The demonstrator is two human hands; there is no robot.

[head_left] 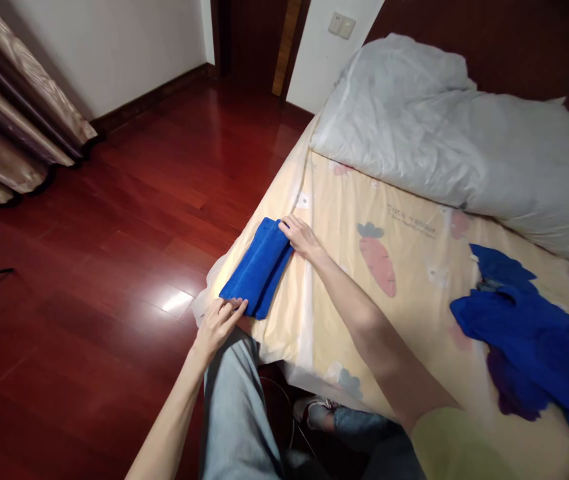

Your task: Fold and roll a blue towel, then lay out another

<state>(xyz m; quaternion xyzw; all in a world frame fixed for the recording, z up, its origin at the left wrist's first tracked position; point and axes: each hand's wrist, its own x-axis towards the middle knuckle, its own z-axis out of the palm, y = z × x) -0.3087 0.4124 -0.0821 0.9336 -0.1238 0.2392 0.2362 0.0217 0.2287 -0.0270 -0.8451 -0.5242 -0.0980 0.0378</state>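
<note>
A blue cloth (259, 263), folded into a long narrow strip in layers, lies flat along the left edge of the bed. My left hand (220, 323) is closed at its near end, the fingertips on the edge and the thumb mostly hidden. At the far right corner, my right hand (300, 235) pinches the cloth's edge between thumb and fingers. Both hands touch the same piece, one at each end. Whether it is a garment or a towel cannot be made out.
The bed's yellow sheet (334, 267) has a carrot print. Crumpled blue clothes (539, 340) lie at the right, with a dark purple piece partly beneath. A grey-white quilt (414, 140) is bunched by the headboard. Red wooden floor (114, 287) runs along the left, below a curtain (9, 113).
</note>
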